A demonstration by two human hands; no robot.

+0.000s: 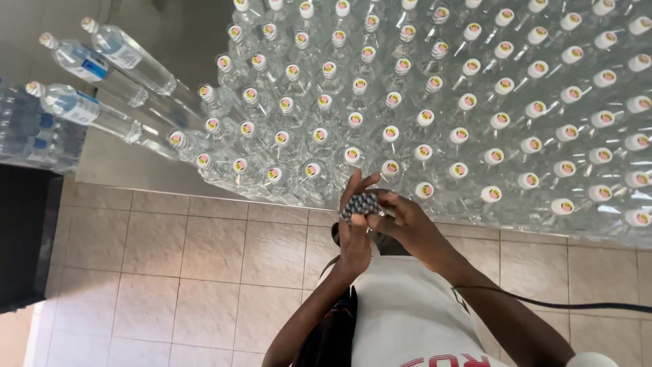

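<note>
Small grey-and-white patterned strip of labels or seals (pixel 360 202): held in front of the person's chest, just below the near edge of the bottle array. Its long axis runs roughly left to right across the view, tilted slightly, with the left end lower. Exact nature of the item cannot be told at this size.

Left hand (pixel 354 234): fingers pointing upward, closed around the left end of the strip, thumb and fingertips pinching it. Right hand (pixel 407 221): reaching in from the right, fingers curled onto the strip's right end, pinching it as well. Both hands touch each other around the item.

Person's white shirt (pixel 407 312) shows below the hands; a thin black cable (pixel 543 304) crosses the right forearm.

Beyond the hands: a dense array of clear plastic bottles with white caps (pixel 441 102), upright in rows, caps facing the camera. To the left, three clear plastic bottles with blue labels (pixel 88 75) lean or lie tilted, caps toward the upper left. Beige tiled floor (pixel 204 272) lies beneath. A black object (pixel 27 238) stands at the left edge.
</note>
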